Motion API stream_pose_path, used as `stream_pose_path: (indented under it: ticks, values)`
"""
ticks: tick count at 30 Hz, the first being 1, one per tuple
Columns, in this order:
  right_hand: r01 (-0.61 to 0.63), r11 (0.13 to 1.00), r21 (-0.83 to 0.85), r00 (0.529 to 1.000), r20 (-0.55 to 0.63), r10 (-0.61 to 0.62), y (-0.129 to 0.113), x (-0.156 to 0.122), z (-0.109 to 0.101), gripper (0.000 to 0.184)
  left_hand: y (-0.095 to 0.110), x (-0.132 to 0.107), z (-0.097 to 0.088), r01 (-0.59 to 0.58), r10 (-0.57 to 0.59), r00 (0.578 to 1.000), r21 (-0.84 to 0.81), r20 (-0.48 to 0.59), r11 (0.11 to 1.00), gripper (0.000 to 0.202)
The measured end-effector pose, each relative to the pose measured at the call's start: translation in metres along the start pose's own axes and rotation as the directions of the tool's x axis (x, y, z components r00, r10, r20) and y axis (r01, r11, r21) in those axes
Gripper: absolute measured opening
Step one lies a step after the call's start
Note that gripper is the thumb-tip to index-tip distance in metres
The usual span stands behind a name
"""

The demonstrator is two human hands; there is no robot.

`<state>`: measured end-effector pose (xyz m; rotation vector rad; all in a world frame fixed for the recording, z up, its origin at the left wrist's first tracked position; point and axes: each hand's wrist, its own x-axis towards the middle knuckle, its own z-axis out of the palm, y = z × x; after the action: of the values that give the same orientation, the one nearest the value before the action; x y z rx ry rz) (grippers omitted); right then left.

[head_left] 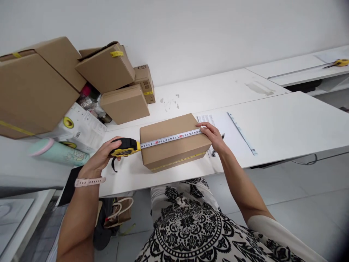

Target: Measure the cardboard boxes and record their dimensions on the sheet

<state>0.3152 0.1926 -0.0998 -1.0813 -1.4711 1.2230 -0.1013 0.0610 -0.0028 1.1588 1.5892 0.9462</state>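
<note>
A closed brown cardboard box (169, 158) lies on the white table in front of me, with a strip of yellow tape along its near side. My left hand (109, 149) is wrapped round the yellow and black case of a tape measure (125, 147), at the box's left end. The white blade runs out across the top of the box. At the right end, my right hand (212, 136) presses the blade's end against the box edge with its fingers. A black wrist strap dangles below the tape measure's case.
Several cardboard boxes (109, 69) are stacked at the back left. A mint-green tumbler (60, 151) lies near the table's left end. Papers and a clear-blue ruler-like strip (241, 133) lie right of the box. Another tape measure (340, 63) rests at the far right.
</note>
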Motion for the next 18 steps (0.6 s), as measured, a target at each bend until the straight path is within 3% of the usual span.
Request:
stream_pose_path:
  ticks: [6,18]
  values:
    - [-0.019,0.999,-0.046,1.0,0.016,0.019,-0.002,-0.002,0.0,0.026,0.007,-0.009,0.004,-0.012,0.013,1.0,0.019,-0.009,1.0,0.052]
    - [-0.022,1.0,0.0,1.0,-0.018,0.022,0.006,0.002,0.002,0.026,-0.006,-0.005,-0.005,0.021,-0.022,1.0,-0.042,-0.016,0.999,0.058]
